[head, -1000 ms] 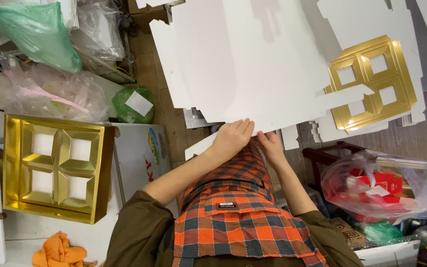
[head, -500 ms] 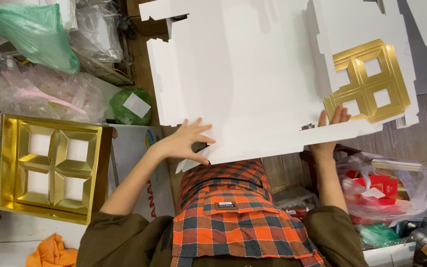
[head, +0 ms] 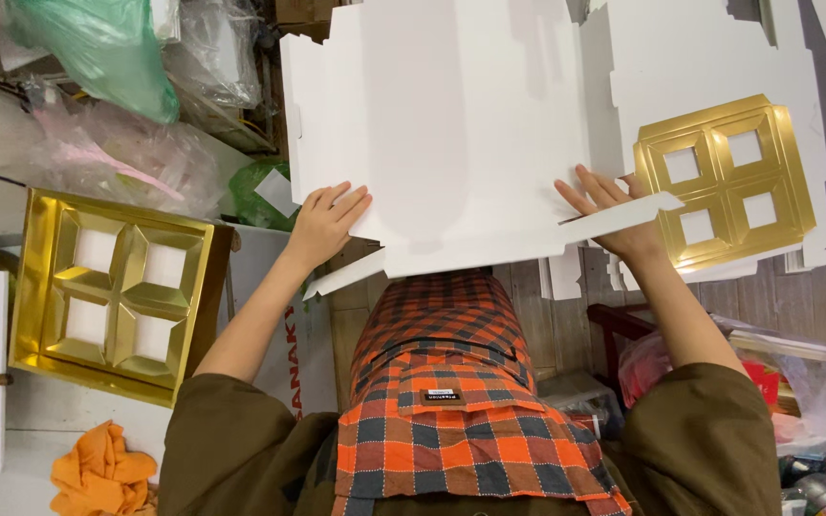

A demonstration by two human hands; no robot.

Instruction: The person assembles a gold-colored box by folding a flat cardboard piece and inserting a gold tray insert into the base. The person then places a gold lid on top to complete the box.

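A large flat white die-cut cardboard sheet (head: 451, 124) lies under both open hands, left hand (head: 322, 222) and right hand (head: 609, 205) pressing flat, neither grip closed. Wooden floor (head: 566, 325) shows near; a gold four-window tray (head: 112, 282) sits left.

left arm: bare forearm stretched forward and up, sleeve ends near the elbow
left hand (head: 325, 222): palm down, fingers flat and slightly spread, pointing up and to the right
right arm: bare forearm stretched forward, leaning inward
right hand (head: 614, 212): open, fingers (head: 577, 196) spread, pointing up and to the left
both hands: well apart, at about the same height
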